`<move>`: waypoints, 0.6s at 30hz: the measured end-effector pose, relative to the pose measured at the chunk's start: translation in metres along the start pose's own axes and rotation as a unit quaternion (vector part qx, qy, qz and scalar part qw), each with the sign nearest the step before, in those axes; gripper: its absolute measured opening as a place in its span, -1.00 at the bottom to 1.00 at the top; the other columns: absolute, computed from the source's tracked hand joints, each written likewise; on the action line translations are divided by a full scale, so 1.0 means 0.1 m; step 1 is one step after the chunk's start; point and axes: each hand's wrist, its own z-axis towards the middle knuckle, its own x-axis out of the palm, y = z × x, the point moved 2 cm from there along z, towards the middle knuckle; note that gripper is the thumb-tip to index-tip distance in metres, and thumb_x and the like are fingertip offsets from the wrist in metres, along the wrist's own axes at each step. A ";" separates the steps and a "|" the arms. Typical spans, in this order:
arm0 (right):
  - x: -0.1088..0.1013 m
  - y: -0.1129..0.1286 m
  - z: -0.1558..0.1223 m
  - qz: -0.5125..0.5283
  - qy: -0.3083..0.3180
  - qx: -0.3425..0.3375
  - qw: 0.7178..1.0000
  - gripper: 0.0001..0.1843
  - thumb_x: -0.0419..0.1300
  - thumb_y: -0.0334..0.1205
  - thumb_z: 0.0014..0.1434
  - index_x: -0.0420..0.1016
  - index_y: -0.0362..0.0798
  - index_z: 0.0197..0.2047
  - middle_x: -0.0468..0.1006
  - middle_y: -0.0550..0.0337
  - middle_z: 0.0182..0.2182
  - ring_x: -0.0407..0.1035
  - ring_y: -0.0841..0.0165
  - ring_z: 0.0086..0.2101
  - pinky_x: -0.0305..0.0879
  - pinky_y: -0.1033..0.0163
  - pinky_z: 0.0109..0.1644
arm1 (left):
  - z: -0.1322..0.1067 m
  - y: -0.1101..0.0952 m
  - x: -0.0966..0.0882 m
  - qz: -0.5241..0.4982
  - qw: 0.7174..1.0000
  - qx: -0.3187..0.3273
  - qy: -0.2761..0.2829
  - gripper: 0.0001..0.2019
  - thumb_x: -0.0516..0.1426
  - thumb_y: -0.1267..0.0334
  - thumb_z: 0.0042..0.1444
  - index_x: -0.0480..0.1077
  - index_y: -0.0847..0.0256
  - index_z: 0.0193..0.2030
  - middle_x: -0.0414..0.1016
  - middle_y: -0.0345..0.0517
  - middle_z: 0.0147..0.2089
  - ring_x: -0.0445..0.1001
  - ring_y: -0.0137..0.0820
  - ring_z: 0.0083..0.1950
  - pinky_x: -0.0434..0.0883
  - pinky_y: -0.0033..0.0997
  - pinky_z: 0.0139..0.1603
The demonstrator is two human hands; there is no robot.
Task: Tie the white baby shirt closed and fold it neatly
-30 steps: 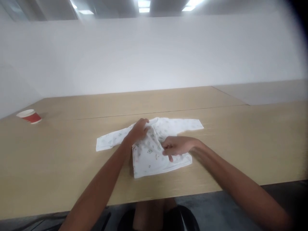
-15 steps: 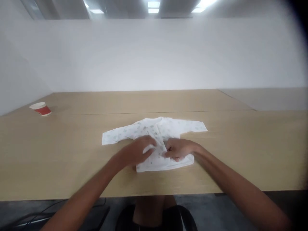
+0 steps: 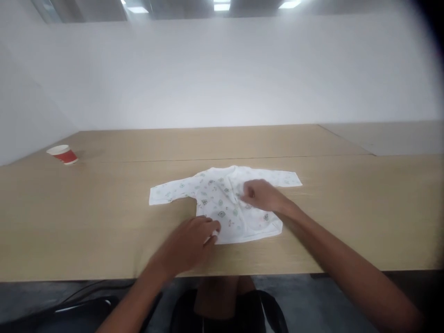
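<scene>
A white long-sleeved baby shirt (image 3: 222, 203) with small printed figures lies spread on the table, its neckline toward the far side and both sleeves stretched out sideways. At its lower left corner is my left hand (image 3: 194, 236), thumb and fingers closed on the hem, with a bit of white cloth showing between them. My right hand (image 3: 262, 194) is over the right side of the chest, near the front opening. Its fingers are curled in and their tips are blurred; whatever they hold, if anything, is hidden.
A red and white paper cup (image 3: 64, 155) lies tilted at the far left of the wooden table (image 3: 104, 240). A seam runs across the tabletop behind the shirt. The table's front edge is close to me, and a white wall (image 3: 222, 74) rises behind.
My left hand has moved down and toward me to the shirt's lower left corner. My right hand has moved up and away from the lower front. The front panel now lies flatter.
</scene>
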 end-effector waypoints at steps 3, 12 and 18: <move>-0.02 -0.08 0.07 0.008 -0.070 -0.037 0.997 -0.78 0.19 -0.21 0.12 0.28 -0.12 -0.47 0.38 0.30 -0.52 0.17 0.52 -0.50 0.03 0.35 -0.43 | 0.19 -0.30 0.16 -0.003 0.998 0.060 -0.020 -0.80 0.04 0.38 0.25 0.38 0.16 -0.02 0.43 -0.10 -0.02 0.34 -0.25 0.10 0.33 -0.19 0.14; 0.07 -0.21 0.16 -0.040 -0.030 -0.180 0.982 -0.86 0.24 -0.24 0.12 0.43 -0.11 -0.26 0.43 0.19 -0.26 0.24 0.44 -0.27 0.09 0.33 -0.21 | 0.48 -0.56 0.63 0.002 0.988 0.041 -0.147 -0.88 0.05 0.41 0.22 0.38 0.23 -0.15 0.33 -0.04 -0.04 0.28 -0.21 0.03 0.42 -0.08 0.06; 0.13 -0.25 0.19 -0.060 -0.004 -0.168 0.984 -0.87 0.19 -0.21 0.19 0.41 -0.11 -0.26 0.41 0.18 -0.27 0.18 0.44 -0.32 0.02 0.32 -0.26 | 0.66 -0.64 0.62 0.043 0.984 0.043 -0.166 -0.90 0.11 0.35 0.21 0.41 0.23 -0.15 0.36 0.00 -0.07 0.31 -0.17 0.02 0.45 -0.04 0.04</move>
